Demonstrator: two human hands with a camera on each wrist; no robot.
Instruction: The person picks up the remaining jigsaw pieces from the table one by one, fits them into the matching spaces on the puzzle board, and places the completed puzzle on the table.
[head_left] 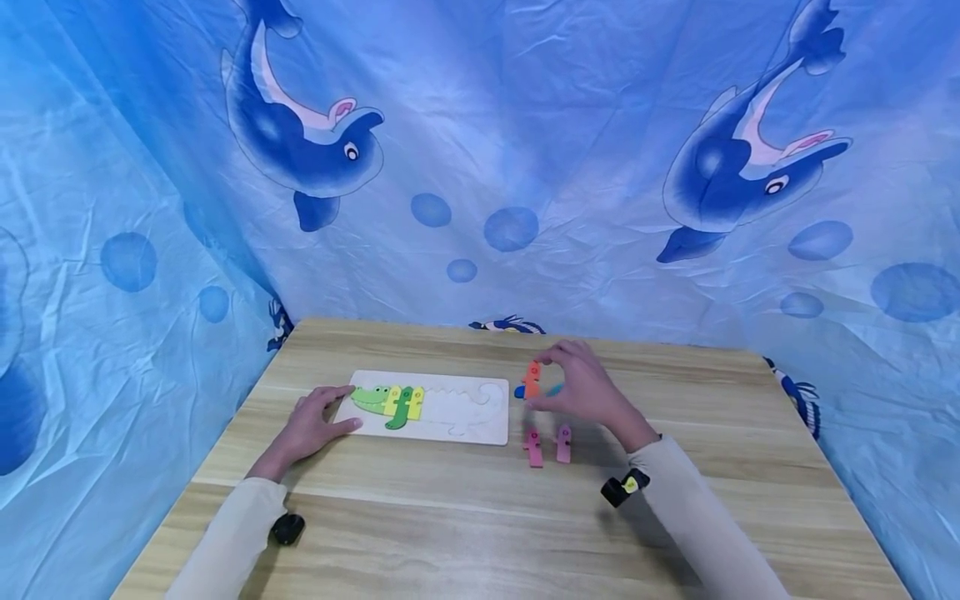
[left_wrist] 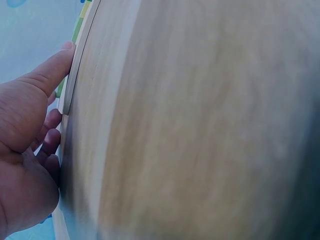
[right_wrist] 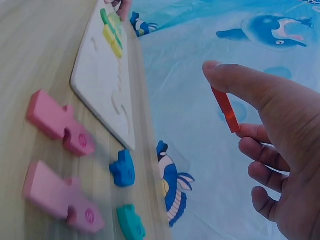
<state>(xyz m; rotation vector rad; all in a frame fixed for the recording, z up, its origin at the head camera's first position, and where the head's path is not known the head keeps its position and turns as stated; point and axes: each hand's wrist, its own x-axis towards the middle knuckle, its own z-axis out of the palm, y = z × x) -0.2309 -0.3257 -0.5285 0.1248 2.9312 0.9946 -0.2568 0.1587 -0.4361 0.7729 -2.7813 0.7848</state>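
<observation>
in front of you on the desk (head_left: pixel 465 517) lies a pale puzzle board (head_left: pixel 457 417), the tray for a crocodile figure. at its left end sits the green head piece (head_left: pixel 370 401), and next to it a yellow piece (head_left: pixel 392 401), a green leg piece (head_left: pixel 403 406) and another yellow piece (head_left: pixel 417 404), side by side; along the right part you see the carved outline of the body and curled tail. your left hand (head_left: pixel 311 425) holds the board's left end, thumb against the near edge and index finger at the far corner, set well apart with the end between them. your right hand (head_left: pixel 583 385) pinches an orange piece (head_left: pixel 532 380) between thumb and index finger, the gap just the length of the piece, with the other fingers bent loosely. that piece is raised above the desk, just beyond the board's right end. under and beside your right hand lie a blue piece (right_wrist: pixel 123 169) and a teal piece (right_wrist: pixel 131 222); nearer to you, a pink piece (head_left: pixel 533 448) and a lighter pink piece (head_left: pixel 563 444) lie side by side, a little apart.
</observation>
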